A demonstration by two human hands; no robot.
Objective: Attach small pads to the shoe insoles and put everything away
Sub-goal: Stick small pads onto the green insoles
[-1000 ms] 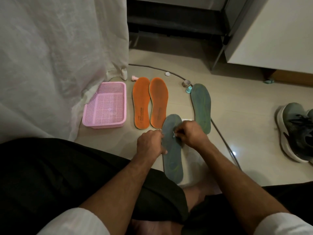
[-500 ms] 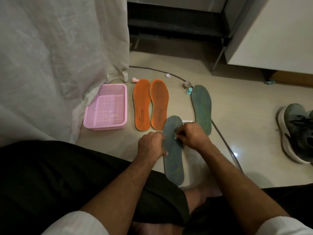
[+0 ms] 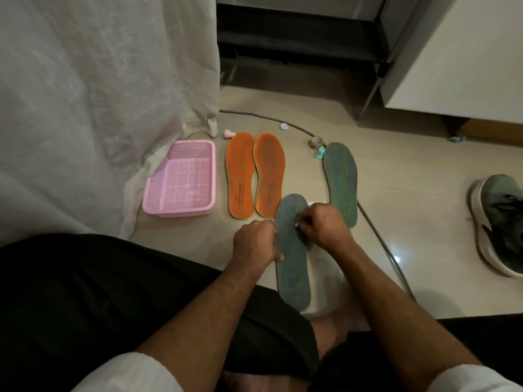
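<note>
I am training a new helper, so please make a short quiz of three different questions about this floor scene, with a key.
1. True or false: the pink basket holds an insole.
2. How many orange insoles lie beside the basket?
3. Which insole does the left hand grip? A) an orange one B) the near grey insole C) the far grey insole

Key: 1 false; nothing lies in the basket. 2 two. 3 B; the right hand pinches something small and pale at the same insole.
</note>
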